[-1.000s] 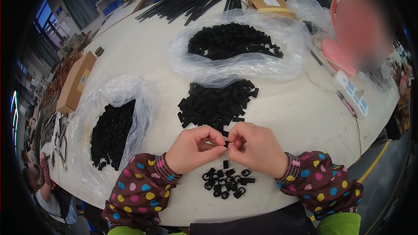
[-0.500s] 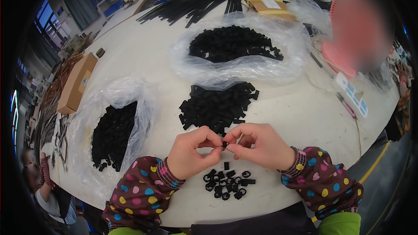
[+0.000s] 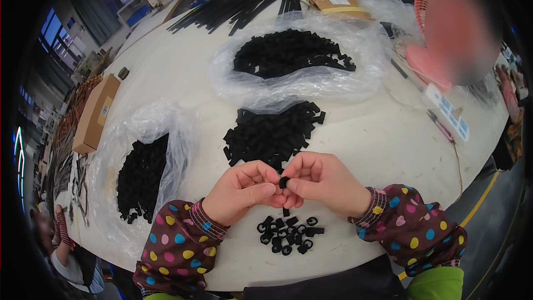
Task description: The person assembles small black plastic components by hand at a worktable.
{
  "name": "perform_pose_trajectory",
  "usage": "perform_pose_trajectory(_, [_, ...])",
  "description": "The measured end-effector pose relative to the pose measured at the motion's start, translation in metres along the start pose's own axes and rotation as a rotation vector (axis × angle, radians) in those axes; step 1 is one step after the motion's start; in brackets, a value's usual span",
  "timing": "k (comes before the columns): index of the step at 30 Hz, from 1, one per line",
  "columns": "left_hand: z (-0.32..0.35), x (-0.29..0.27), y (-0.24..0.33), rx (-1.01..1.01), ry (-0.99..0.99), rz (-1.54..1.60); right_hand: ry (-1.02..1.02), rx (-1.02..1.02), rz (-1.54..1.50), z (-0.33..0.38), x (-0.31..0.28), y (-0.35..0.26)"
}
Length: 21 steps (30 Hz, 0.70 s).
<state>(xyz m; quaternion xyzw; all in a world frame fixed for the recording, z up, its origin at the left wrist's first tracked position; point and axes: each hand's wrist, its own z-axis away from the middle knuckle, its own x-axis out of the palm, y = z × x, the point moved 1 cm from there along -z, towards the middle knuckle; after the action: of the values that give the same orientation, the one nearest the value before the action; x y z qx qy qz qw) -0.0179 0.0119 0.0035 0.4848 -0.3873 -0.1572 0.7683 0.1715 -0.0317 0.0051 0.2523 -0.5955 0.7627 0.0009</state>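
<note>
My left hand (image 3: 240, 190) and my right hand (image 3: 327, 184) meet over the table, fingertips pinched on one small black ring-like piece (image 3: 284, 182). The right thumb and fingers grip it; the left fingertips touch its other side. Just beyond my hands spreads a heap of short black strip pieces (image 3: 272, 133). On the near side, below my fingers, lies a small group of black rings (image 3: 288, 234), some on edge showing their round openings. One loose black piece (image 3: 286, 211) lies between my hands and that group.
A clear plastic bag (image 3: 244, 90) of black pieces lies beyond the heap, another plastic bag (image 3: 177, 150) at left. Far back are long black strips (image 3: 239, 5). A cardboard box (image 3: 97, 114) stands left; a white power strip (image 3: 447, 112) and pink fan (image 3: 425, 66) are right.
My fingers have shifted around the small black piece, which is turned so more of its curved side shows. The left fingers are more folded. The whole view has shifted slightly.
</note>
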Motion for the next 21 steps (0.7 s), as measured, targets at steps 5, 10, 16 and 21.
perform_pose_trajectory(5, [0.001, -0.001, -0.005, 0.087, -0.047, -0.103, -0.085, 0.019, -0.079, 0.001, -0.004, 0.007])
perform_pose_trajectory(10, [0.0, 0.001, -0.003, 0.172, -0.094, -0.172, -0.117, -0.007, -0.071, 0.001, -0.003, 0.007])
perform_pose_trajectory(16, [0.003, 0.003, -0.004, 0.167, -0.118, -0.263, -0.168, -0.051, -0.039, 0.002, 0.0, 0.007])
perform_pose_trajectory(21, [0.002, 0.014, -0.007, 0.233, 0.122, -0.391, -0.012, -0.156, 0.21, -0.003, -0.004, 0.015])
